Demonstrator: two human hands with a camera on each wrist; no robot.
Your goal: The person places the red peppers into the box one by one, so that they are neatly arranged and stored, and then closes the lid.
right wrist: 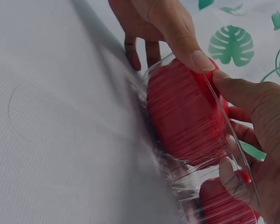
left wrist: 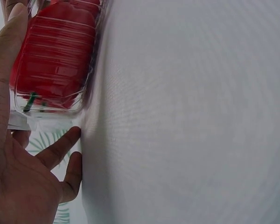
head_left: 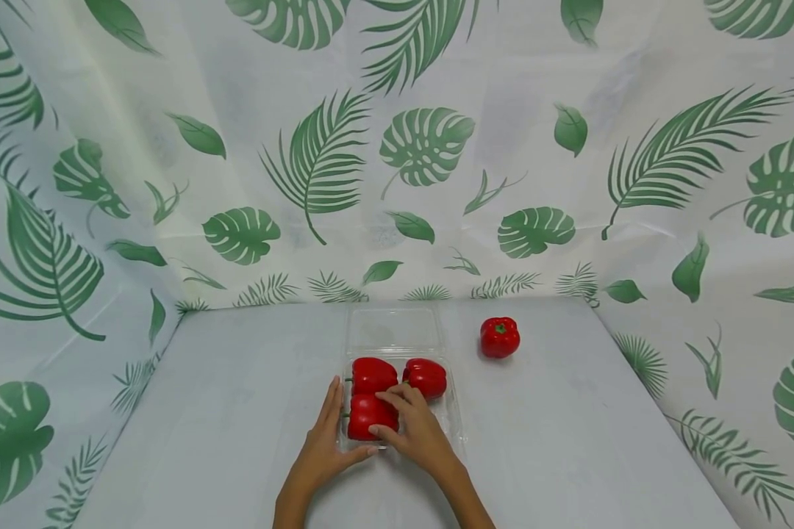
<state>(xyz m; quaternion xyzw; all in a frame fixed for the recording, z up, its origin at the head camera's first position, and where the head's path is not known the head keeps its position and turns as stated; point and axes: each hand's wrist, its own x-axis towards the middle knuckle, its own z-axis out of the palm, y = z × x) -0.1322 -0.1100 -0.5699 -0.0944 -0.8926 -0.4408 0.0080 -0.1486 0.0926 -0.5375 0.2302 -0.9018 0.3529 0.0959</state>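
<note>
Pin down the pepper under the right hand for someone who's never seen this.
On the pale table lies a clear container, lid open on the far side. Inside, find the near-left red pepper. Unlike its two neighbours, it sits closest to the person, right hand on it.

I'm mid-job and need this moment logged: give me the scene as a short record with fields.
Box: clear plastic, on the table
Lid: open, at the far side
Peppers inside: three red: front-left pepper, back-left pepper, back-right pepper
Pepper outside: loose pepper, red, on the table right of the lid, stem up
Left grip: along the box's left side, thumb at its near edge
Right grip: holds the front-left pepper
</note>
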